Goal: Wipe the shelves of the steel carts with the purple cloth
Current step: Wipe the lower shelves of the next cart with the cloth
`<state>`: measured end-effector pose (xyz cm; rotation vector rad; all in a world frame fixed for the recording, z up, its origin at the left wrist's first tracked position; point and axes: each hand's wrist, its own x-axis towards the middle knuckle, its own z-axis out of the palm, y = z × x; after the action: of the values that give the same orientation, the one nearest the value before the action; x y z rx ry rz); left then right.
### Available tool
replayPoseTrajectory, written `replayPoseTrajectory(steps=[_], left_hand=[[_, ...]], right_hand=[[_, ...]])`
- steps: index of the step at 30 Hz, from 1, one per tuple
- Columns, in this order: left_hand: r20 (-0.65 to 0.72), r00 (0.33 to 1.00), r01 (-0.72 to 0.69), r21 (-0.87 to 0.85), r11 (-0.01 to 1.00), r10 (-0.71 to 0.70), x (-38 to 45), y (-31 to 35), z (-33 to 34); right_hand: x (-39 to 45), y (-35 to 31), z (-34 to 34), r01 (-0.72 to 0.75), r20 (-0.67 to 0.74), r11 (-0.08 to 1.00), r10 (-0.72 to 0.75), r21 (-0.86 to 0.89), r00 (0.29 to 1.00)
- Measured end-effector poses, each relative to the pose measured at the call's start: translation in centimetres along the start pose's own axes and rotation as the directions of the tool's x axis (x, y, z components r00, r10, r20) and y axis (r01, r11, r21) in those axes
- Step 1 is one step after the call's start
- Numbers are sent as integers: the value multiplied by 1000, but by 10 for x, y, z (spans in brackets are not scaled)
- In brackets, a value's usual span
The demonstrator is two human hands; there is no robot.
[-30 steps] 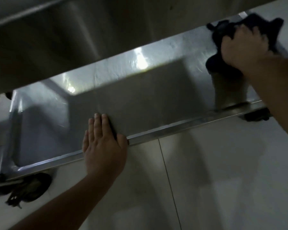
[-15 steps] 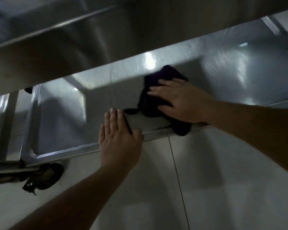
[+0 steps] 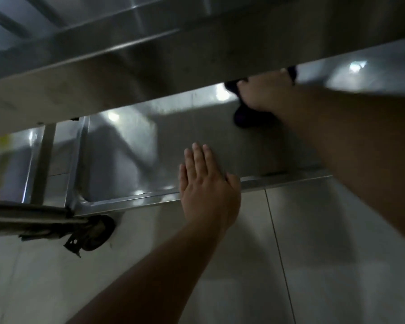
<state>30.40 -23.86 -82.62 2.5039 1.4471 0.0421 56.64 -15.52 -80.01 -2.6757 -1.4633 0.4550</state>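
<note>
- Left hand [image 3: 207, 183]: flat, fingers straight, resting on the front edge of the bottom shelf [image 3: 197, 136], frame centre.
- Right hand [image 3: 264, 94]: upper right, pressing the purple cloth [image 3: 250, 116] onto the shelf; fingers hidden, grip cannot be told.

Bottom shelf [image 3: 197, 136] of steel cart, frame centre: left hand [image 3: 208, 183] flat on its front rim, fingers straight. Right hand [image 3: 264, 94], upper right, on purple cloth [image 3: 248, 116], fingers hidden beneath the shelf above [image 3: 103, 85]. Caster wheel [image 3: 94, 235], lower left, on tiled floor [image 3: 313, 265].
</note>
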Motion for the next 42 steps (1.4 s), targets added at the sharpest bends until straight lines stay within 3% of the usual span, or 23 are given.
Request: replayPoseTrajectory(steps=[3, 6, 9, 12, 14, 17, 20, 23, 25, 28, 31, 33, 36, 38, 42], left_hand=[[87, 996, -12, -65, 998, 17, 6, -4, -8], [192, 974, -83, -211, 974, 124, 17, -29, -37], [74, 974, -215, 33, 976, 213, 25, -93, -69], [105, 993, -74, 124, 990, 61, 43, -174, -84], [119, 991, 57, 43, 997, -62, 46, -210, -82], [33, 998, 50, 14, 999, -51, 43, -226, -68], [15, 999, 47, 25, 999, -47, 46, -229, -64], [-16, 998, 60, 24, 998, -60, 45, -230, -62], [-42, 998, 53, 17, 998, -52, 45, -229, -61], [-51, 997, 53, 6, 999, -52, 46, -230, -60], [-55, 996, 65, -28, 998, -66, 49, -232, -60], [-64, 996, 66, -39, 997, -69, 49, -233, -58], [-69, 995, 70, -45, 997, -73, 49, -231, -59], [-64, 995, 70, -44, 997, -73, 48, -230, -60], [-56, 996, 72, -52, 996, -75, 45, -226, -64]], right_hand=[[-31, -67, 23, 272, -54, 962, -272, -13, 961], [-59, -62, 32, 474, -30, 879, -476, -55, 879], [-93, -18, 33, 566, -13, 824, -566, -42, 824], [-123, 40, 29, 579, 20, 812, -580, -65, 815], [-132, 73, 21, 512, 15, 858, -512, -50, 859], [-114, 81, 13, 195, -119, 981, -192, 15, 974], [-75, 34, 14, -176, -180, 981, 188, 80, 966], [-37, -33, 20, -257, -169, 957, 278, 137, 945], [-23, -81, 27, -188, -151, 974, 206, 123, 967], [-34, -152, 43, 77, -79, 995, -72, 58, 994], [-80, -186, 67, 336, -40, 939, -334, 71, 942], [-110, -182, 78, 428, -2, 902, -428, 63, 904], [-146, -147, 78, 502, 38, 865, -502, 19, 864], [-165, -113, 74, 517, -17, 856, -517, -3, 856], [-190, -35, 62, 393, -144, 919, -391, -10, 909]])
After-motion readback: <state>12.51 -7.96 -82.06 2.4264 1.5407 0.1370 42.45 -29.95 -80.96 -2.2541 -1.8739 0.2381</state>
